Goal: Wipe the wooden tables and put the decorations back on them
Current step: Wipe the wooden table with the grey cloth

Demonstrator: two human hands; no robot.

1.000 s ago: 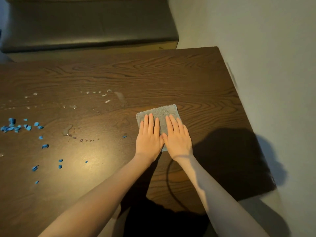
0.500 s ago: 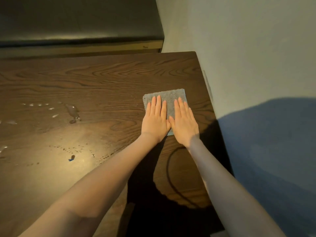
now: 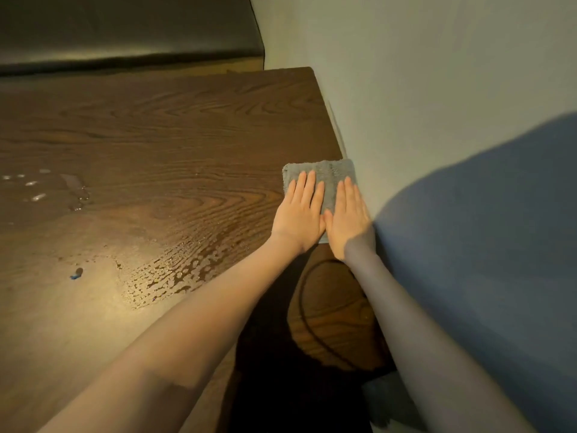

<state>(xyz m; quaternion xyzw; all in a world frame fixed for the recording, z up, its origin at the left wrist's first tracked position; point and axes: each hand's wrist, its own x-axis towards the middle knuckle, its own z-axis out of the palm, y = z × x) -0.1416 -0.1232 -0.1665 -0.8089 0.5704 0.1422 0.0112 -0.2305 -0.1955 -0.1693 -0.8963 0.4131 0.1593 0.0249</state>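
Both the left hand (image 3: 299, 214) and right hand (image 3: 349, 218) lay flat with straight fingers on the grey cloth (image 3: 323, 176) at the wooden table's (image 3: 175, 132) three-o'clock edge, touching the wall (image 3: 406, 89), while the unwiped water droplets (image 3: 37, 189) lay toward nine o'clock, nearer the left hand.

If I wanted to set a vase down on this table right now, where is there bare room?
The far stretch of the wooden table, between the dark bench and the water drops, looks bare and dry. Nearer, a wet streak and a blue crumb lie on it. By the wall it is crowded: the left hand and right hand press the grey cloth.
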